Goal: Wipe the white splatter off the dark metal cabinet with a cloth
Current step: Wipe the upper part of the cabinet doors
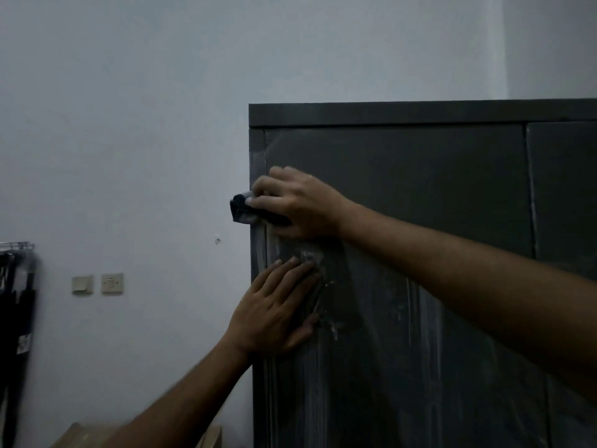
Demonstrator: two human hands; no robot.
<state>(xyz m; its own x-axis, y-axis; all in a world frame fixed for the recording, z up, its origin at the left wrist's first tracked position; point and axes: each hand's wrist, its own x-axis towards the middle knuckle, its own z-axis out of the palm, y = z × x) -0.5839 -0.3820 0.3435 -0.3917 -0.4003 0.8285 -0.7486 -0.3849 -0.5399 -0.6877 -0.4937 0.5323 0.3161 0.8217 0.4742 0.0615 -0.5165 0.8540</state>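
- At mid-frame, my right hand (297,205) grips the dark cloth (247,210) on the cabinet's (403,189) left edge.
- Below, my left hand (277,305) lies flat, fingers straight, bracing the door.
- Mid-wipe; next, I judge, downward strokes through the white splatter (310,257) and streaks.

Single head cam, close in, facing fwd at cabinet (403,189) front w/ wall (129,124) to left.

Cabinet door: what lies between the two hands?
In the head view, a short stretch of dark cabinet door with a white splatter patch just above the left hand's fingertips, below the right hand pressing the cloth.
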